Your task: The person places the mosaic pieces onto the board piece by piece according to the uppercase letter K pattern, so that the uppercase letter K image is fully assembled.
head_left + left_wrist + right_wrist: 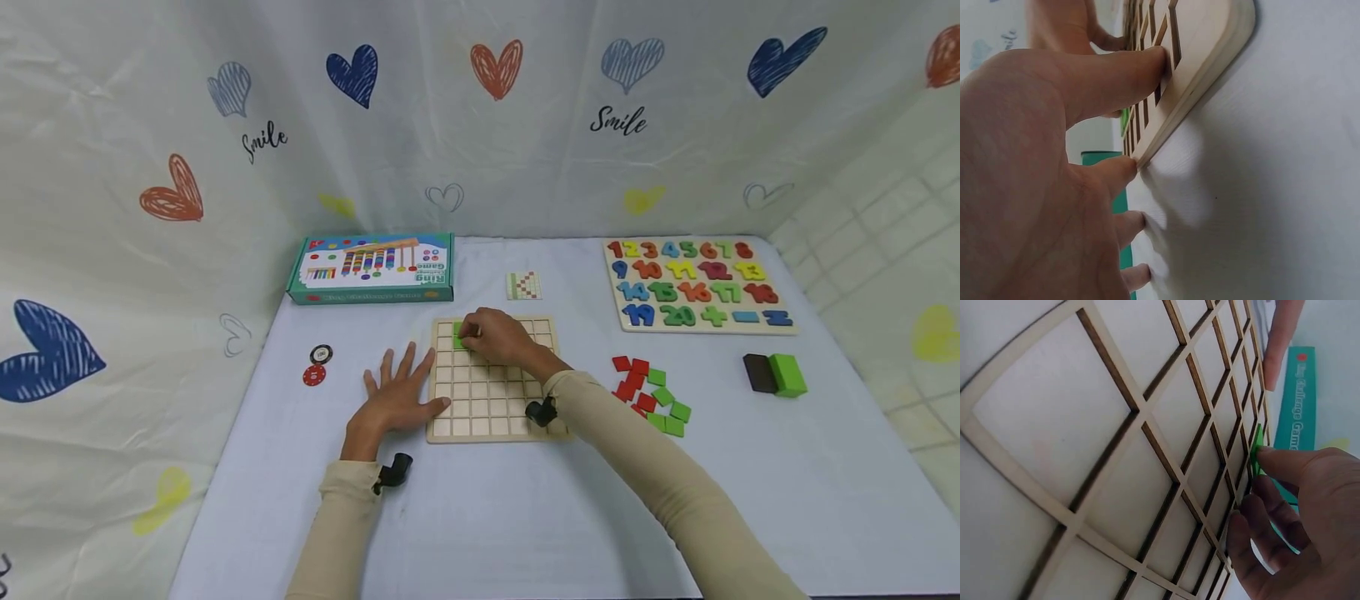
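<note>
A wooden grid board [480, 408] lies on the white table in front of the person. Near its far left corner, the right hand [498, 337] pinches a green square tile [1257, 449] between thumb and fingers, tilted against the grid in the right wrist view. Part of the green [457, 342] shows beside the fingertips in the head view; the hand hides the cells beneath it. The left hand [395, 400] rests with fingers spread beside the board's left edge. Its thumb [1116, 78] lies on the board's frame, while the other fingertips touch the tablecloth or the board's side.
Loose red tiles [634, 380] and green tiles [663, 396] lie right of the board. A small pattern card [523, 286] is behind it. Around stand a game box [371, 293], a number puzzle [701, 287], two chips [314, 375], a black block [760, 372] and a green block [788, 375].
</note>
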Motion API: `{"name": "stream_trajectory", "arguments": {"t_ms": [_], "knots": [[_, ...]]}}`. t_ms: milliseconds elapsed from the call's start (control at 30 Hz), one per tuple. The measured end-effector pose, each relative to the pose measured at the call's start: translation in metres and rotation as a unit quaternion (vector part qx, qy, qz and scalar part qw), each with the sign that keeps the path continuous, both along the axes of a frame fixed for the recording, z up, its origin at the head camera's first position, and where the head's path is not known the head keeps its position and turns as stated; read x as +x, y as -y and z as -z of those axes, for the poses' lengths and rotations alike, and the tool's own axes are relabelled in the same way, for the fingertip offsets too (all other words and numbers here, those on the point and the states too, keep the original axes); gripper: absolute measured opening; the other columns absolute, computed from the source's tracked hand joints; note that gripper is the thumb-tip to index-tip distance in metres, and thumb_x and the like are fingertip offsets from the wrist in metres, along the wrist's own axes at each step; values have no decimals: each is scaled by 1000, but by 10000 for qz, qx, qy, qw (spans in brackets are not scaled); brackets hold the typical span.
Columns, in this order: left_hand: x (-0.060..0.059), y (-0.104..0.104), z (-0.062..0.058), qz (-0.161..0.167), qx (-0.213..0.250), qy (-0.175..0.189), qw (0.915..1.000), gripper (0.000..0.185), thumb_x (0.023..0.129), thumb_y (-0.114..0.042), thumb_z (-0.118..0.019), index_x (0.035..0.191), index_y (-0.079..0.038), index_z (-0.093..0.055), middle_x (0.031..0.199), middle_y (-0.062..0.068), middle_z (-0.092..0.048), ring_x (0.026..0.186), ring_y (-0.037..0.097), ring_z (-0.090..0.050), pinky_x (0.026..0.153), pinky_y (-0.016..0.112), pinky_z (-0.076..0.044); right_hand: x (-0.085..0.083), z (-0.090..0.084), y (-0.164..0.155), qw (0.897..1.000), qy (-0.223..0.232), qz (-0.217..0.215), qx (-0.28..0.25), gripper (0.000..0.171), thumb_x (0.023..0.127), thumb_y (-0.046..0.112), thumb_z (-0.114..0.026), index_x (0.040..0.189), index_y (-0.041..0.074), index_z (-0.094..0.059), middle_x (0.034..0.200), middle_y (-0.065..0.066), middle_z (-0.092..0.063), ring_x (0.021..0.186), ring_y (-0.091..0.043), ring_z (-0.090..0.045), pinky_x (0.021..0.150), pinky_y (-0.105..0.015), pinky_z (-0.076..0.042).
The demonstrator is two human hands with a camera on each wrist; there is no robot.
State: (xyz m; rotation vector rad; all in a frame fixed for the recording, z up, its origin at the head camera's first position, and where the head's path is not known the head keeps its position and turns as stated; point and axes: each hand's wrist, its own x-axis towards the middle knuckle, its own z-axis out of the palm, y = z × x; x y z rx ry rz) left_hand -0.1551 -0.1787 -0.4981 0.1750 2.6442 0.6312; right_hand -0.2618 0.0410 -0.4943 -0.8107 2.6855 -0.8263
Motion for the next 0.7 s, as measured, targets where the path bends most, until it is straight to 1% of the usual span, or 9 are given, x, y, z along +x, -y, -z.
{"name": "stream_trajectory", "arguments": {"t_ms": [200,367,567,700], "knots": [[-2,1,7,-32,19,50,10000,94,99,-56,-61,172,-24,-12,179,12,7,161,48,18,117,80,12,5,-9,-6,9994,276,13,-189,21,105,22,-68,123,10,-71,104,-4,-72,88,-17,-67,77,-37,-55],[-1,1,5,-49,23,65,10000,94,99,-55,-62,172,-22,-13,179,13,6,161,48,18,117,81,11,11,-26,-21,9996,201,-29,-189,26,104,23,-70,126,8,-71,104,-5,-71,85,-18,-66,75,-37,-55],[1,0,0,-16,14,-44,10000,93,99,-54,-62,172,-20,-16,179,15,3,161,49,15,118,81,9,21,-54,-61,9999,-38,40,-159,24,102,23,-73,120,7,-74,99,-4,-72,83,-19,-65,72,-36,-54],[1,-1,-3,3,-23,-94,10000,93,99,-54,-63,172,-20,-16,179,15,3,161,50,14,117,82,7,28,-69,-98,9997,-31,230,24,20,100,21,-76,116,9,-75,97,-3,-71,83,-20,-62,68,-35,-52]]}}
